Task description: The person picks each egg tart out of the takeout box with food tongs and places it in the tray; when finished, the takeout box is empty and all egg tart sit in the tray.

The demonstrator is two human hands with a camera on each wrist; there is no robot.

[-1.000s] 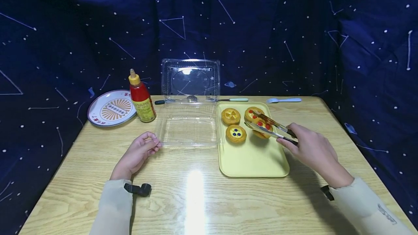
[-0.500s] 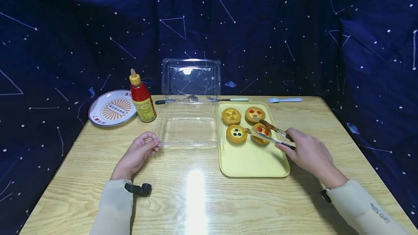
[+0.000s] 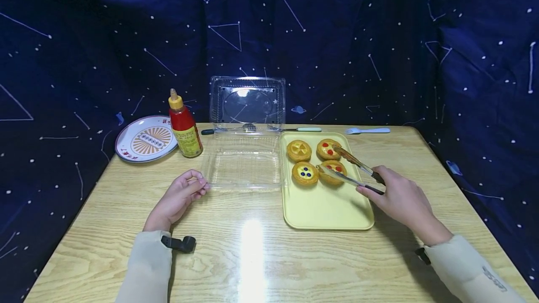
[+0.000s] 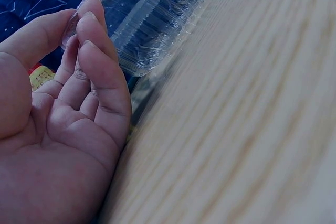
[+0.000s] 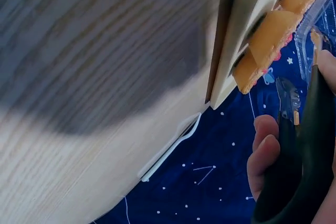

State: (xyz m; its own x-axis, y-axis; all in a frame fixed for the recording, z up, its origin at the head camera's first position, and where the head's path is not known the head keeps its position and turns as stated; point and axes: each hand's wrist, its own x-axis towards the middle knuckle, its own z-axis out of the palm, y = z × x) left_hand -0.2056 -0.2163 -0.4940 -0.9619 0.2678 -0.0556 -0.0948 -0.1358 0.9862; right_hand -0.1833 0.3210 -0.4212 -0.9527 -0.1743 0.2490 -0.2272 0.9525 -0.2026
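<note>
My left hand pinches the near left corner of an open clear plastic box between thumb and fingers; the left wrist view shows this grip. My right hand holds metal tongs by their black handles. Their arms are spread above the yellow tray, over the near tart with red dots. Behind that one sits another red-dotted tart. At the tray's left are a blue-dotted tart and a tart with yellow wedges. Whether the tongs touch a tart, I cannot tell.
A red sauce bottle with a yellow cap stands left of the box, beside a patterned plate. Along the table's back edge lie a pale blue fork and a pale green handle. The box's lid stands up behind.
The near red-dotted tart has come down toward the front and then shifted left, against the blue-dotted one. The tongs' arms have spread wider. My left hand has stayed at the box.
</note>
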